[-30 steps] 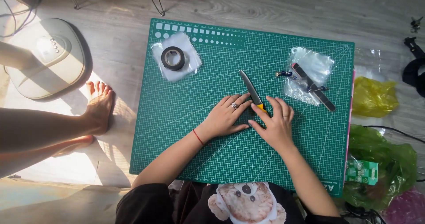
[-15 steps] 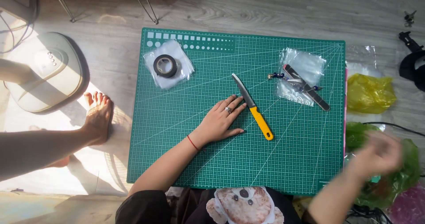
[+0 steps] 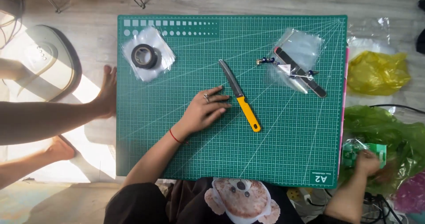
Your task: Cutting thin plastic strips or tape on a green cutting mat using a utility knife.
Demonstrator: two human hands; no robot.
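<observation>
pale wood floor (image 3: 274,0), sunlit patch (image 3: 88,89)

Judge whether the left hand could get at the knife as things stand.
Probably yes: the left hand lies flat on the mat, fingertips right beside the knife, with nothing between them.

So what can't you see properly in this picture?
Head view, four things:
- Right hand: it is on a small green packet, but the grip is hidden by the hand itself and the green plastic bag.
- Yellow bag: what is inside cannot be seen.
- Small beaded bits by the clear bag: too small to tell.
- Left hand: whether its fingertips touch the knife is unclear.
</observation>
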